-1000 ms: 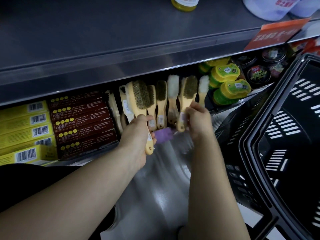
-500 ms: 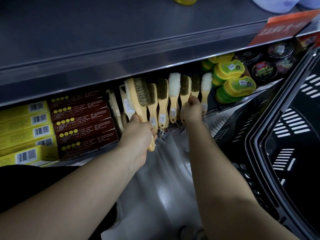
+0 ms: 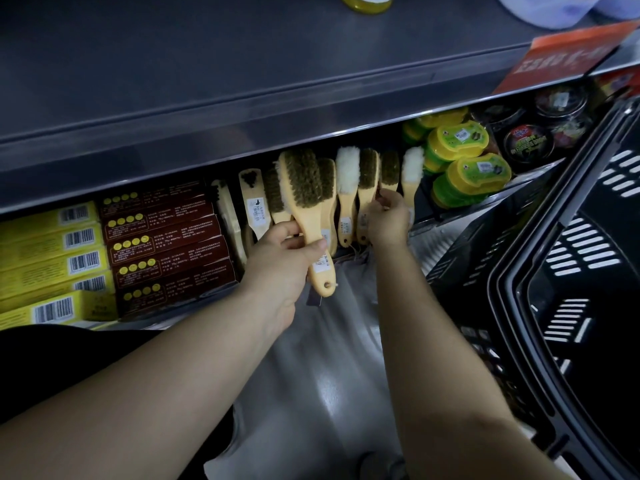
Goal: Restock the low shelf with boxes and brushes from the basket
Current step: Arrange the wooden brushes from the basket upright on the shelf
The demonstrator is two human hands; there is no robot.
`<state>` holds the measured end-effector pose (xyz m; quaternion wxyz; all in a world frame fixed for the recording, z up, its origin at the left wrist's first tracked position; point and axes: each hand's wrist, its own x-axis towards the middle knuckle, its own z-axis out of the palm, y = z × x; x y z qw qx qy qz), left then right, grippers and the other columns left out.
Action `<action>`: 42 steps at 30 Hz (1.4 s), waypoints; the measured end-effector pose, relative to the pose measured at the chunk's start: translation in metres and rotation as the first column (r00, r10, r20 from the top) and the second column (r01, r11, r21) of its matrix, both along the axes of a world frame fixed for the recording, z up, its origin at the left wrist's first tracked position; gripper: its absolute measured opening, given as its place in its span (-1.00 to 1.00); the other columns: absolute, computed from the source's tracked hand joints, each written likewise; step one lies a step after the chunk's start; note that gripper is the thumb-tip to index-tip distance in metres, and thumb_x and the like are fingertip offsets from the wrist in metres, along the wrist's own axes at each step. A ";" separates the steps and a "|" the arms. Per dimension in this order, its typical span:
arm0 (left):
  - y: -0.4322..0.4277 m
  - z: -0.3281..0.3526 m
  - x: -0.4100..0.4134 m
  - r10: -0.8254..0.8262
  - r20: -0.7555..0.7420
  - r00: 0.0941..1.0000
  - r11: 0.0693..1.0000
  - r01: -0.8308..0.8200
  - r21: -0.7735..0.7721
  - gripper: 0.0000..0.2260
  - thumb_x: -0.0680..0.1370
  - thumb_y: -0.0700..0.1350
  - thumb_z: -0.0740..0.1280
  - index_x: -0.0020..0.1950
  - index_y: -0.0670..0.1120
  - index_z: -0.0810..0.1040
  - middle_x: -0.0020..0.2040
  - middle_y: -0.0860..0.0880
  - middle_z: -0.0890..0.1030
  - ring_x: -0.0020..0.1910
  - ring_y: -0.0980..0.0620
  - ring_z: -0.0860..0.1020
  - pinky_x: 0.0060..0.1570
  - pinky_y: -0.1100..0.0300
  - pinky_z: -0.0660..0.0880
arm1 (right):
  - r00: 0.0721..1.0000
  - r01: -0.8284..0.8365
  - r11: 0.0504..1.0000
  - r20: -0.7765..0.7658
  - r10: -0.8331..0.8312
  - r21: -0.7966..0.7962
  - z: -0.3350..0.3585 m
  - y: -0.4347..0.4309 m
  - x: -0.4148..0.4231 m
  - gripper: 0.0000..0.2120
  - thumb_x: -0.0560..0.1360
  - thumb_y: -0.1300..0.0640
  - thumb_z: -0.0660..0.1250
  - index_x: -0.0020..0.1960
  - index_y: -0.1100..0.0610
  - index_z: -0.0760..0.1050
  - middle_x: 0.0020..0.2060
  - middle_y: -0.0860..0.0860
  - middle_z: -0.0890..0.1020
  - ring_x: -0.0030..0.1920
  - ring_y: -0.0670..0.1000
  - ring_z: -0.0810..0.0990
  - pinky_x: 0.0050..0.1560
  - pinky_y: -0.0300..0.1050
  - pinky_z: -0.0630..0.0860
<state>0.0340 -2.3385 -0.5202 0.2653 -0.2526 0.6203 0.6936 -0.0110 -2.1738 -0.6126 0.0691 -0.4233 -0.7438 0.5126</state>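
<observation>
Two bare forearms (image 3: 145,393) stretch from six o'clock over a grey floor (image 3: 311,382), and a black plastic basket (image 3: 512,282) stands at three o'clock. The left hand (image 3: 280,268) has its fingers curled round the handle of a wooden bristle brush (image 3: 303,192), held upright just before the low shelf (image 3: 543,168). At one o'clock from it, the right hand (image 3: 386,220) pinches the neck of a dark-bristled brush (image 3: 389,171) in the row of brushes (image 3: 346,181) on that shelf. Brown boxes (image 3: 162,237) and yellow boxes (image 3: 45,258) lie stacked at nine o'clock. Green-and-yellow tubs (image 3: 474,174) and dark round tins (image 3: 526,143) sit at two o'clock. An upper shelf (image 3: 242,81) carries an orange sign (image 3: 568,60).
</observation>
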 end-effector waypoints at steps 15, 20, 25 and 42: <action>0.002 0.001 0.005 -0.228 -0.154 0.962 0.972 0.215 -0.097 -0.64 0.51 -0.23 0.36 0.23 0.10 0.49 -0.10 0.03 0.54 -0.19 0.17 0.52 -0.26 0.36 0.47 | 0.964 -0.195 0.798 -0.261 0.049 -0.570 0.057 -0.045 0.051 -0.82 0.57 0.21 0.22 -0.15 0.09 0.55 -0.30 0.01 0.61 -0.26 -0.02 0.57 -0.24 -0.18 0.53; -0.001 0.000 0.008 -0.259 -0.151 0.954 0.962 0.241 -0.127 -0.72 0.50 -0.17 0.38 0.17 0.10 0.53 -0.04 0.03 0.56 -0.08 0.13 0.51 0.00 0.23 0.46 | 0.969 0.214 0.954 -0.079 -0.235 -0.211 0.028 -0.007 0.016 -0.78 0.62 0.17 0.09 0.12 0.19 0.47 0.03 0.17 0.55 -0.10 0.06 0.52 -0.06 -0.09 0.44; 0.000 -0.002 0.010 -0.276 -0.134 0.952 0.958 0.261 -0.116 -0.82 0.50 -0.15 0.38 0.00 0.13 0.59 -0.10 0.06 0.54 -0.13 0.14 0.50 -0.01 0.24 0.46 | 0.953 0.296 0.941 -0.013 -0.302 -0.166 0.008 0.011 -0.009 -0.70 0.64 0.13 0.07 0.30 0.20 0.38 0.21 0.16 0.52 0.22 0.16 0.49 0.18 -0.01 0.42; 0.004 0.002 0.014 -0.295 -0.129 0.947 0.951 0.277 -0.138 -0.87 0.50 -0.15 0.36 -0.15 0.09 0.60 -0.20 0.08 0.54 -0.23 0.14 0.46 -0.22 0.29 0.36 | 0.964 0.027 0.999 0.263 -0.036 0.040 -0.013 0.012 -0.001 -0.53 0.48 0.18 0.29 0.34 0.23 0.26 0.23 0.18 0.50 0.22 0.21 0.48 0.03 -0.11 0.38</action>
